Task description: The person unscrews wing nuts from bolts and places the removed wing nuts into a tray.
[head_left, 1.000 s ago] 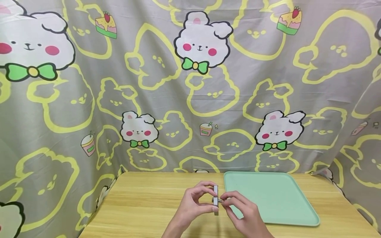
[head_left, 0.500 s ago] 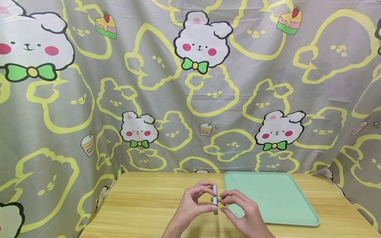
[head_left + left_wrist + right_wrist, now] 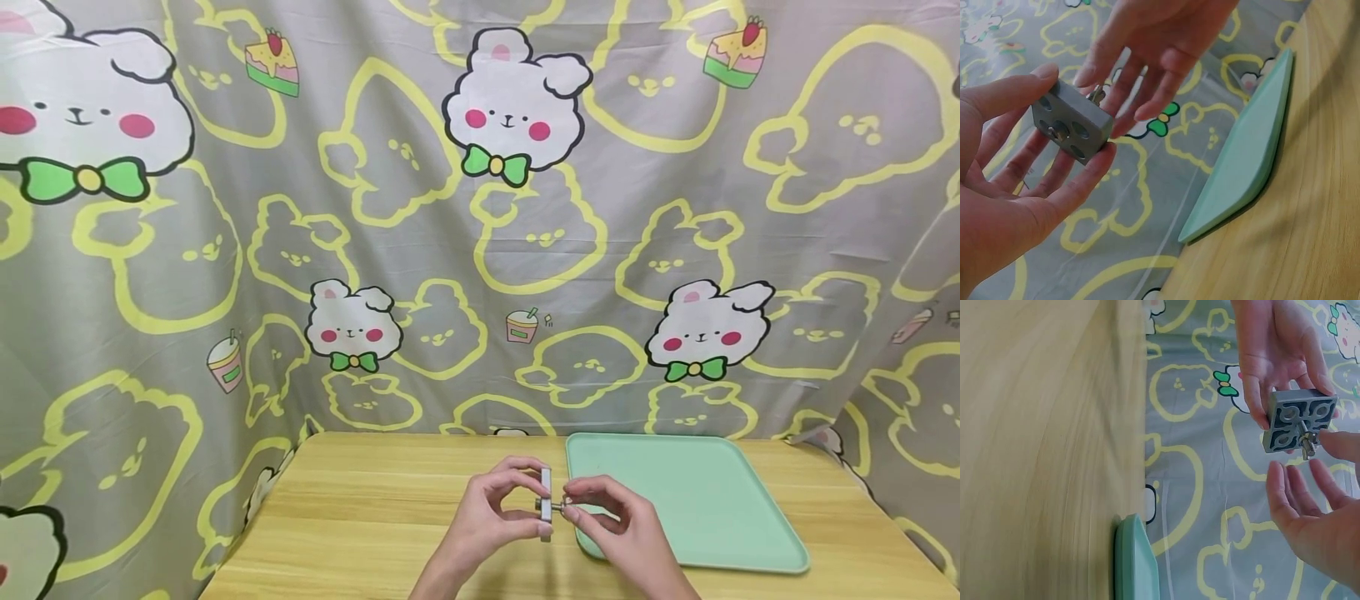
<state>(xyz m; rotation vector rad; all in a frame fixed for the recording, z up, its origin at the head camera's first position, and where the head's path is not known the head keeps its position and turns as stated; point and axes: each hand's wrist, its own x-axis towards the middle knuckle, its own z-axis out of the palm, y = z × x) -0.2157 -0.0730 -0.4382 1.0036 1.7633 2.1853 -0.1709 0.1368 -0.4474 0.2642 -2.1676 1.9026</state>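
Note:
A grey square block (image 3: 546,483) with round recesses stands upright above the table, gripped at its edges between the thumb and fingers of my left hand (image 3: 480,517). A metal bolt runs through the block's middle; its end (image 3: 1058,132) shows on one face in the left wrist view. On the opposite face, a small winged metal piece (image 3: 1308,449) sits on the bolt. My right hand (image 3: 630,529) has its thumb and fingertips round that piece; the right wrist view shows the thumb against it and the other fingers just below.
A light green tray (image 3: 690,500) lies on the wooden table (image 3: 360,500) at the right, partly behind my right hand. A grey patterned curtain (image 3: 420,250) hangs behind the table and along its sides.
My right hand's fingers have come together round the bolt's end, where thumb and fingers stood farther apart half a second ago. The left hand keeps its grip, nearly still.

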